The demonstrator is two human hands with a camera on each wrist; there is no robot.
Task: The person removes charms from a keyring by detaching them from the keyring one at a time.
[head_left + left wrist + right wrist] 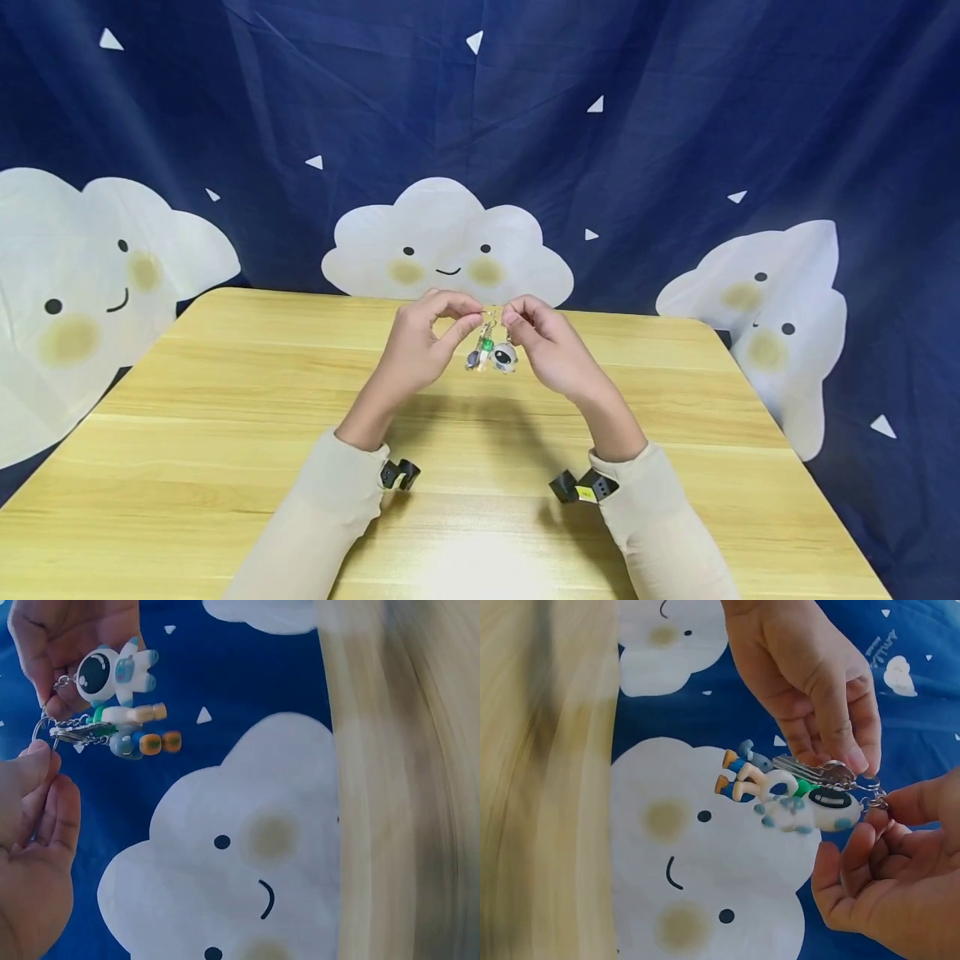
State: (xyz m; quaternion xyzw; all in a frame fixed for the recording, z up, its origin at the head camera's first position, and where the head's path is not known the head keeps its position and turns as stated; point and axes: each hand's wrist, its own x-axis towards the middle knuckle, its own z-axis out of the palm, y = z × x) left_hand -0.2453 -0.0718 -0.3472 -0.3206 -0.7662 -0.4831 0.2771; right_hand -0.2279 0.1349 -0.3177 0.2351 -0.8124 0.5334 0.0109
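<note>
Both hands up off the counter (262, 400), fingertips almost meeting, one keychain (487, 344) between them. Left hand (420, 343): thumb and forefinger pinch the metal ring (35, 732). Right hand (552, 350): thumb and forefinger pinch the hardware at the top of the astronaut charm (505, 358); from my feeds I cannot tell whether they grip its short chain alone or part of the ring as well. Neither hand is free.

Position: the bunch hangs just below the two pinches, long axis roughly upright, so it runs across the line joining the hands. Astronaut charm is nearer the right hand, head toward the fingertips, feet away from them. Keys (791, 766) and the other charms hang on the left hand's side, overlapping; I cannot separate every piece.

Relation I would watch: the narrow gap between the two pinches, where ring and chain links join. My judgement is that handling turns on that gap, left hand steadying the ring, right hand nearer the astronaut's link. Loose pieces beneath could swing and hide the join. Whether the ring is parted there: too small to tell.
</note>
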